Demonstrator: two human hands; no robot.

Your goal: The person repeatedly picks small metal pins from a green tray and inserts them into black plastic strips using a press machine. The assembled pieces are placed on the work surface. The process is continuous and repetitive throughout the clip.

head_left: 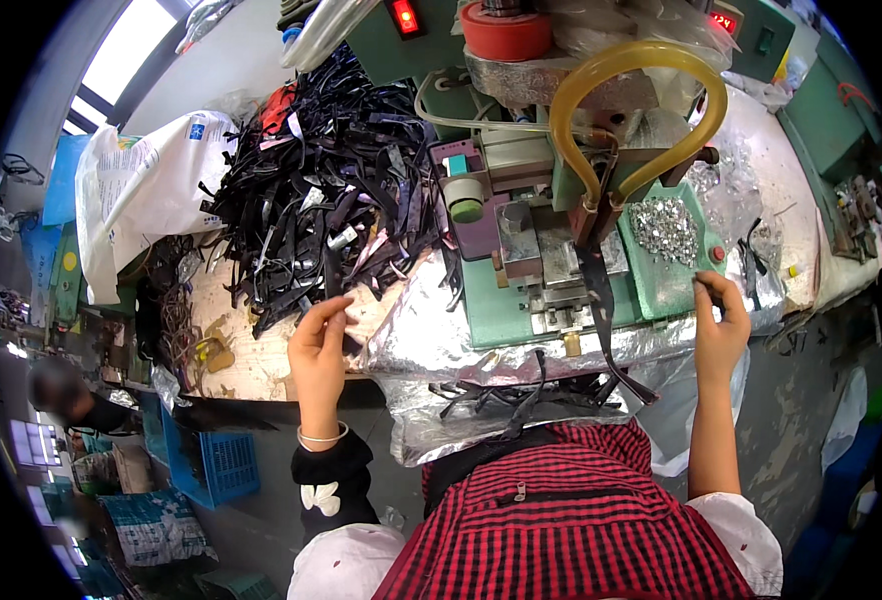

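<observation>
My left hand (318, 352) rests at the near edge of a big heap of black straps (331, 190) on the wooden bench, its fingers pinched on one black strap (346, 318) from the heap. My right hand (721, 325) is raised at the right of a green press machine (551, 240), thumb and fingers closed on a small dark piece I cannot make out. A black strap (601, 310) hangs down from the machine's clamp between the hands. Small silver metal parts (666, 228) lie in a pile on the machine's green tray.
Crinkled silver foil (431, 345) covers the bench front, with more black straps (521, 395) lying in a foil trough near my lap. A yellow hose (641, 60) loops over the machine. A white bag (141, 190) sits left; a blue crate (216, 465) stands on the floor.
</observation>
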